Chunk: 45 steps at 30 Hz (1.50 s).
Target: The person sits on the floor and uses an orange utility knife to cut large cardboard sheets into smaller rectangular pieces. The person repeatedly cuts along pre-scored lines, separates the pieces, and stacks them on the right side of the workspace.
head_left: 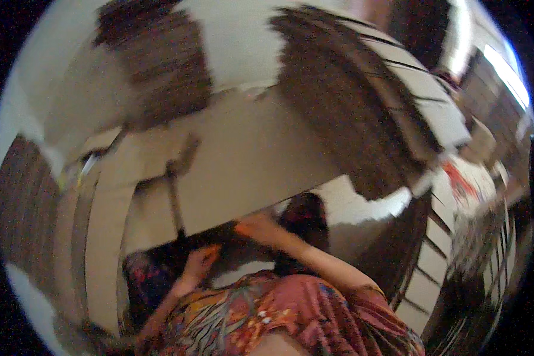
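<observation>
A large flat sheet of brown cardboard [249,148] slants across in front of me, its near edge just above my lap. A dark narrow slot [175,204] runs through its left part down to that edge. My right hand [261,228] is at the near edge, fingers pointing left; whether it touches the sheet is unclear. Lower and to the left, my left hand [200,264] is raised above my lap, a little apart from the edge. Orange shows at the fingertips of both hands. Motion blur hides whether the fingers hold anything.
Stacks of cardboard stand around me: a dark-edged pile [160,65] at the far left, a long stack [344,101] at the far right, another pile [26,207] at the left. A person's red and white garment [469,181] shows at the right.
</observation>
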Each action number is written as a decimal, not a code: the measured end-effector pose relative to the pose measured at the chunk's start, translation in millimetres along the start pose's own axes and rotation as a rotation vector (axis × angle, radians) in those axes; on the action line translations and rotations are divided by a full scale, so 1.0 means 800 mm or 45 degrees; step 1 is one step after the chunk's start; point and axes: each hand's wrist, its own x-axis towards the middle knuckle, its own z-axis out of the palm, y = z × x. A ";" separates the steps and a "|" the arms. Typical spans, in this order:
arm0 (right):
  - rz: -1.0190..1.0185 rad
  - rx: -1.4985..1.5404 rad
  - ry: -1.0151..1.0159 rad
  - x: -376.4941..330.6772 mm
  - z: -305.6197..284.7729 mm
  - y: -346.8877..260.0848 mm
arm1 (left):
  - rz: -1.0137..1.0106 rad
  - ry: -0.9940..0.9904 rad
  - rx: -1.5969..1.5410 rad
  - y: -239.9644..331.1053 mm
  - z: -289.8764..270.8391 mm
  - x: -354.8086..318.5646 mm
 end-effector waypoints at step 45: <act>0.083 0.196 0.470 -0.018 -0.009 -0.014 | -0.593 0.438 1.183 -0.060 -0.329 0.084</act>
